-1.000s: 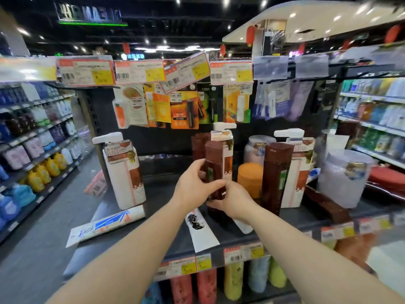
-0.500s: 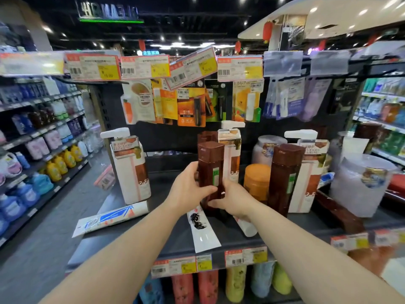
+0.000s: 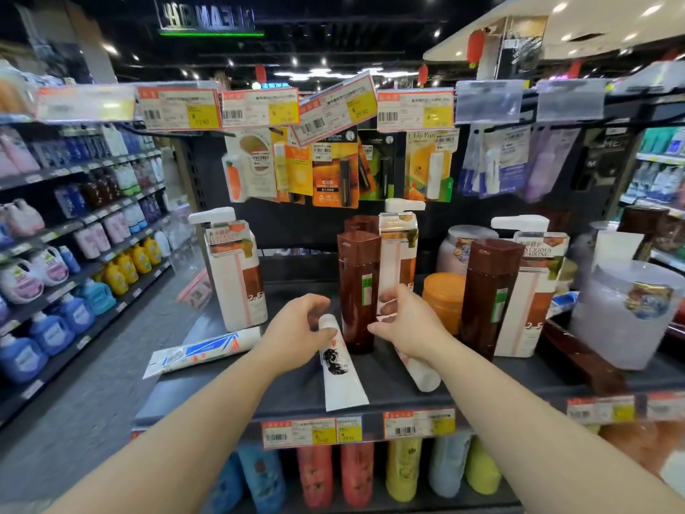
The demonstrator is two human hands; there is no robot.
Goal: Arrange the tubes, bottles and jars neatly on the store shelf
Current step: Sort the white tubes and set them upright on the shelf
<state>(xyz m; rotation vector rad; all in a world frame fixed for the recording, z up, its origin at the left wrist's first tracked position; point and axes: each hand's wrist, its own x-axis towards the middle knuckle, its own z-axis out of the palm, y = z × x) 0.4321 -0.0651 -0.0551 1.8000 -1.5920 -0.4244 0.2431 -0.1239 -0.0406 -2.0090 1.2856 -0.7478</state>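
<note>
A tall brown bottle (image 3: 357,291) stands upright mid-shelf. My right hand (image 3: 404,324) hovers just right of its base, fingers apart and holding nothing. A white tube with a black print (image 3: 339,369) lies flat, pointing toward the shelf front. My left hand (image 3: 296,328) curls around its cap end. A second white tube (image 3: 420,372) lies under my right wrist. A blue-and-white tube (image 3: 204,352) lies at the shelf's left edge. The dark shelf (image 3: 230,387) carries them all.
White pump bottles stand at left (image 3: 237,276), behind the brown bottle (image 3: 398,246) and at right (image 3: 526,291). Another brown bottle (image 3: 485,302), an orange jar (image 3: 443,298) and a clear jar (image 3: 622,313) stand right. A brown bottle (image 3: 582,358) lies on its side.
Both hands have let go of the brown bottle, which now stands on the shelf. My left hand dropped to the white tube's cap, and my right hand opened beside the bottle.
</note>
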